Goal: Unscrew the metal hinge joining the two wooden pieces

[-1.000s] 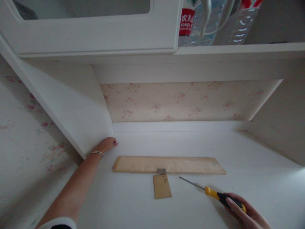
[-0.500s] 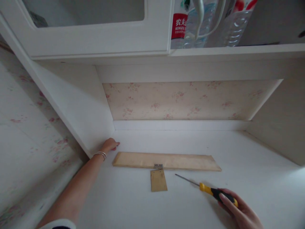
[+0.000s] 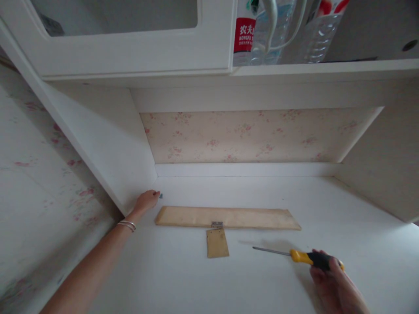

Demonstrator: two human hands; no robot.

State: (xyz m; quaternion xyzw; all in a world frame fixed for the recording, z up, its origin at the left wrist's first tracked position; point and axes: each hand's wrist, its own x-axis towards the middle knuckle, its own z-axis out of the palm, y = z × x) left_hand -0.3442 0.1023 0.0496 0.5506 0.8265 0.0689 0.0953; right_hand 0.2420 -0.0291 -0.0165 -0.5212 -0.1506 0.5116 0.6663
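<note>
My right hand (image 3: 337, 279) is wrapped round the black and yellow handle of a screwdriver (image 3: 303, 257), its shaft pointing left over the white surface. At the back left corner, my left hand (image 3: 149, 199) has its fingers pinched together. A tiny grey-blue piece (image 3: 160, 196) shows at those fingertips, too small to name. Between the hands lies a long pale wooden board (image 3: 255, 217). A small metal hinge (image 3: 217, 224) sits on its front edge, and a short wooden piece (image 3: 218, 243) extends from there toward me.
Beneath everything is a white desktop (image 3: 183, 279). Low overhead hangs a white cabinet door (image 3: 137, 52), with plastic bottles (image 3: 244, 35) on the shelf beside it. White side panels (image 3: 108, 144) close in the space, and flowered wallpaper (image 3: 245, 135) covers the back.
My left hand has drawn back slightly left, and the small piece at its fingertips now shows. My right hand has shifted right with the screwdriver, whose shaft lies more level.
</note>
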